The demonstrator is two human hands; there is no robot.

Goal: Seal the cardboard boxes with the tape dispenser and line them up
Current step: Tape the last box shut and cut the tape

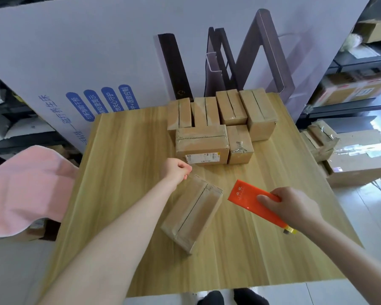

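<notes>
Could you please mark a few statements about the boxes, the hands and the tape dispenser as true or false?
1. The right hand holds the orange dispenser. True.
2. The near box lies square to the table edge. False: it lies askew.
3. Several boxes stand grouped at the table's far side. True.
4. The left hand grips the dispenser. False: it is at the near box's far end, apart from the dispenser.
5. The pink cloth lies on the table. False: it is off the table, to its left.
</notes>
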